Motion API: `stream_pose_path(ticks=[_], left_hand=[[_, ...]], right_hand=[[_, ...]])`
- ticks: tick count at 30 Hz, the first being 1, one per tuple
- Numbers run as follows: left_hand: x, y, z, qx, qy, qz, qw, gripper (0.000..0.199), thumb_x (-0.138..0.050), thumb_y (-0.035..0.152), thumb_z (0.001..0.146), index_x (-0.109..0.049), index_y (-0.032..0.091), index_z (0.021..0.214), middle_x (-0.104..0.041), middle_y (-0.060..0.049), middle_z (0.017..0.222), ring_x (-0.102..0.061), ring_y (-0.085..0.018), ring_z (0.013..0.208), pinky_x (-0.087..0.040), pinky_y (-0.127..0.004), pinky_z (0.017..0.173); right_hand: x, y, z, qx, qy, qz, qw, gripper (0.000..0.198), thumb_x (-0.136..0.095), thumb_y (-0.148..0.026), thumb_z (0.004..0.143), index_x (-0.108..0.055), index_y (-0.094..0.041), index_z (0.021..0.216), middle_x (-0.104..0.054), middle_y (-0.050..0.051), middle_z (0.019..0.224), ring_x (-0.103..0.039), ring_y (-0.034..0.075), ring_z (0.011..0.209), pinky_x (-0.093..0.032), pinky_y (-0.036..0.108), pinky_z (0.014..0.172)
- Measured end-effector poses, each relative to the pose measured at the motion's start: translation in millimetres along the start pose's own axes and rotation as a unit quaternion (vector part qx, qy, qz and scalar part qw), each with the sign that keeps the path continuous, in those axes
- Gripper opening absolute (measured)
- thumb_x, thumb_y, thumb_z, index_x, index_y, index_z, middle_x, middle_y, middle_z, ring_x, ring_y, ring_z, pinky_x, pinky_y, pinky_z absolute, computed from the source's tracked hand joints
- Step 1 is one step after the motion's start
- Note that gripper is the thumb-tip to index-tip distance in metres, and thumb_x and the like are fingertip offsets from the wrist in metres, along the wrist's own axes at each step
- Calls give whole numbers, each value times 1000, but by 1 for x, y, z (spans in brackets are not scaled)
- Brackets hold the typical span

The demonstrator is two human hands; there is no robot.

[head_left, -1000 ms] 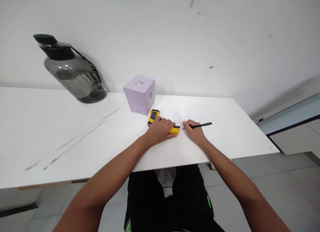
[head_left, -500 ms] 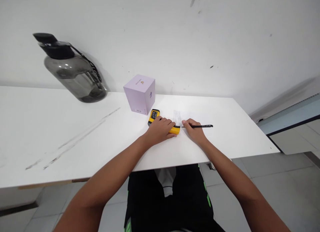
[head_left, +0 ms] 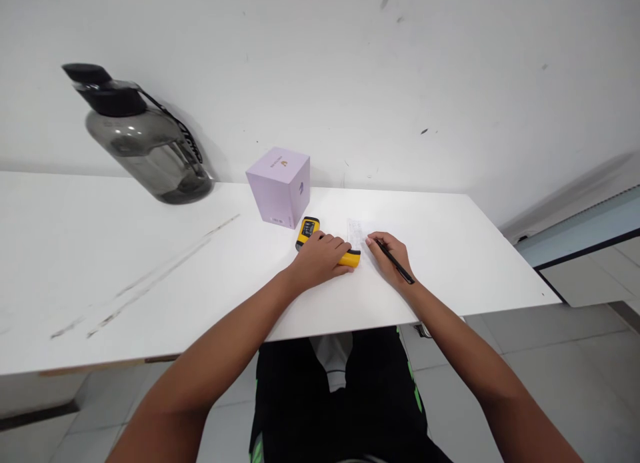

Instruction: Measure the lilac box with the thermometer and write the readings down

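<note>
The left hand (head_left: 320, 258) lies palm-down, gripping a yellow gadget (head_left: 351, 258). The right hand (head_left: 397, 249) pinches a pen (head_left: 395, 262) slanting back toward the wrist.

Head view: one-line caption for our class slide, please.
Left hand grips a yellow device; right hand, by a paper sheet, holds a black writing tool.

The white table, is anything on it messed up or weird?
Yes: long dark streaks run across the left part of the tabletop, spoiling its plain white. The bottle also seems to lean, though that may be just the picture's stretched edges.
</note>
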State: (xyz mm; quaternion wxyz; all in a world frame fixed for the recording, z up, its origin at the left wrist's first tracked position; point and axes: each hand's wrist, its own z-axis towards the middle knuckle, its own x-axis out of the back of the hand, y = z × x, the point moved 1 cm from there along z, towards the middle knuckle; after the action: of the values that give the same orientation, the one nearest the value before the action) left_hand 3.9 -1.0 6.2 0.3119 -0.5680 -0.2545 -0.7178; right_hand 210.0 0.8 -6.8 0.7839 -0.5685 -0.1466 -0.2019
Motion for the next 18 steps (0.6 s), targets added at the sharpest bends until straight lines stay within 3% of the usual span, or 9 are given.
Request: stream_pose_path(ticks=[6, 10, 18], left_hand=[[1, 0, 0, -3, 3, 1, 1000, 41, -51, 54, 92, -60, 19, 111, -70, -9, 107, -63, -26, 99, -34, -39, 87], [0, 0, 0, -2, 0, -2, 1000, 41, -52, 53, 92, -60, 18, 111, -70, -9, 107, -63, -26, 100, -34, -40, 87], [-2, -1, 0, 0, 4, -2, 1000, 47, -54, 55, 90, -61, 16, 116, -70, -9, 108, -64, -26, 99, -35, -39, 87]], right_hand=[[-1, 10, 3, -49, 13, 9, 999, 42, -59, -45, 85, -67, -20, 119, -70, 5, 91, -45, 12, 56, -45, 31, 59], [-2, 13, 5, -79, 24, 59, 995, 44, -58, -38, 83, -64, -20, 122, -71, 8, 109, -49, 11, 57, -49, 31, 61], [-3, 18, 7, -126, 41, 127, 983, 51, -56, -34, 80, -58, -15, 127, -69, 9, 115, -56, 7, 54, -51, 30, 63]])
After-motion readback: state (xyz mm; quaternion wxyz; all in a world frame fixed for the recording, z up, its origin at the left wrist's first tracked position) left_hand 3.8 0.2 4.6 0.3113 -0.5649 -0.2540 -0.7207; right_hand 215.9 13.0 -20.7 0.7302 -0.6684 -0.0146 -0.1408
